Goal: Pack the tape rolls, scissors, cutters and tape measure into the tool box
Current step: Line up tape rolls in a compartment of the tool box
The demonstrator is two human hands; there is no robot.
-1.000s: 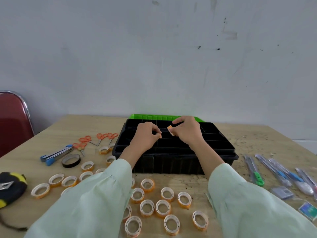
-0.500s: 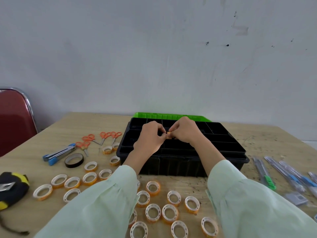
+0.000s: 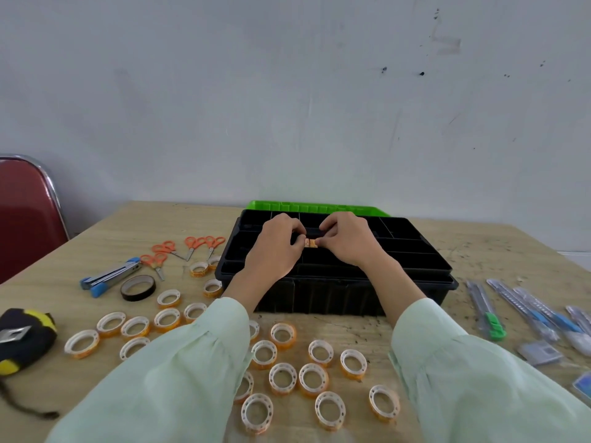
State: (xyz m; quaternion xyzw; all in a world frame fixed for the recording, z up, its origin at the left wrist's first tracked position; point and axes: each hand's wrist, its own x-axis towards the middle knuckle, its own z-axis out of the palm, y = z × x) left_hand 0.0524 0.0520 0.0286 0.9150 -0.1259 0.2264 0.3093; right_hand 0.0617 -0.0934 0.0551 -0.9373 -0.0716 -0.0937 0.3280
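Observation:
Over the open black tool box [image 3: 415, 284], my left hand [image 3: 275, 247] and my right hand [image 3: 347, 239] meet and pinch a small orange tape roll [image 3: 311, 243] between their fingertips, above the tray's compartments. Several more orange tape rolls [image 3: 283, 377] lie on the table in front of the box and to its left. Orange-handled scissors [image 3: 195, 244] lie left of the box. Cutters [image 3: 489, 310] lie to its right. A black and yellow tape measure [image 3: 24, 335] sits at the far left edge.
The box's green lid [image 3: 315, 206] lies open behind it. A blue stapler [image 3: 110, 276] and a dark tape roll [image 3: 138, 287] lie left of the box. A red chair [image 3: 25, 212] stands at the table's left. Small packets [image 3: 540, 353] lie near the cutters.
My hands have come together over the box; earlier each held a roll apart, now both pinch at one spot. The camera has tilted slightly, shifting the scene.

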